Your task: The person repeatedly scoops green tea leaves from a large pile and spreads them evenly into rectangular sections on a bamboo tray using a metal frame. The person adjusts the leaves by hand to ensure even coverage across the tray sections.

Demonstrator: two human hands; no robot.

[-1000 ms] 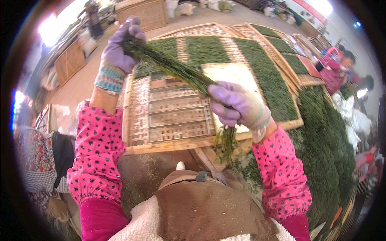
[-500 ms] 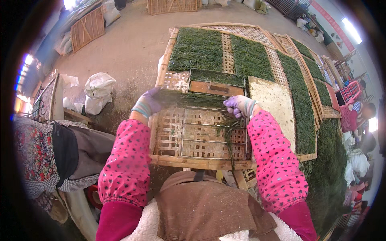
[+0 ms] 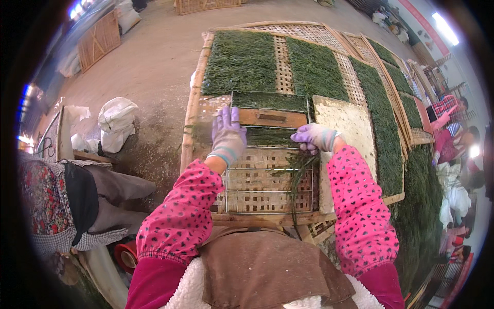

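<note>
The dark green strands point(image 3: 270, 137) lie across the wire frame point(image 3: 269, 169), just on the near side of the wooden block point(image 3: 272, 118); the right hand point(image 3: 315, 137) has its fingers closed on the strands at the frame's right edge, with loose ends hanging toward the frame's near side; the left hand point(image 3: 228, 135) has its fingers straight and spread at the frame's left edge, though whether it presses cannot be told; to lay this layer well, the strands should run flat and parallel to the frame's crosswires, with a light pull from the right and an even press from the left; the ends sticking out past the left edge would be better tucked inside, and the hanging ones gathered, lest the border turn ragged

The frame's farthest section holds a green layer, and its nearest ones show weave; the bamboo tray point(image 3: 197, 82) beneath the frame bears green sheets point(image 3: 315, 67) beyond it and a pale board point(image 3: 346, 126) to its right; a white sack point(image 3: 117, 123) stands well left of the frame, its contents hidden
</note>
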